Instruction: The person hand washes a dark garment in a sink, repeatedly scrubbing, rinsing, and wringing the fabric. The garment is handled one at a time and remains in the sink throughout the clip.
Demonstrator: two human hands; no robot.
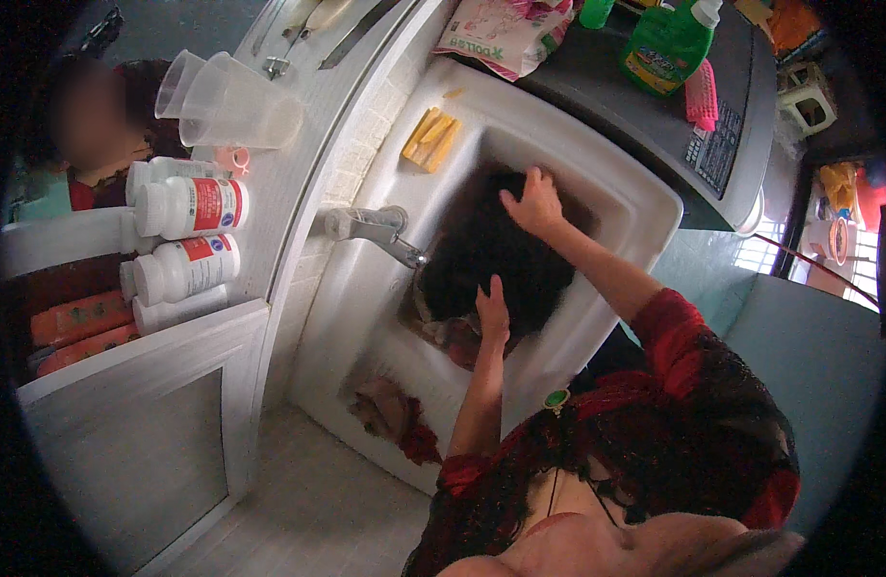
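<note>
A dark, bulky cloth (pixel 472 245) fills the basin of a white washing sink (pixel 623 189). At its upper right edge my right hand (pixel 538 202) rests with thumb and fingers apart. My left hand (pixel 493 314) lies against its lower part, two digits pointing up and the others hidden. Below the dark cloth, a reddish piece of cloth (pixel 463 345) shows in the basin. A chrome faucet (pixel 376 231) reaches over the basin's left side. Pieces of yellow bar soap (pixel 432 141) sit on the upper ledge. A crumpled brown and red cloth (pixel 396 418) lies on the lower ledge.
On the shelf left of the sink stand two clear plastic cups (pixel 234 104) and several white bottles (pixel 190 209). A mirror there reflects a person. Right of the sink, a dark appliance top (pixel 594 79) carries a green detergent bottle (pixel 670 47), a pink brush (pixel 700 95) and a printed bag (pixel 504 32).
</note>
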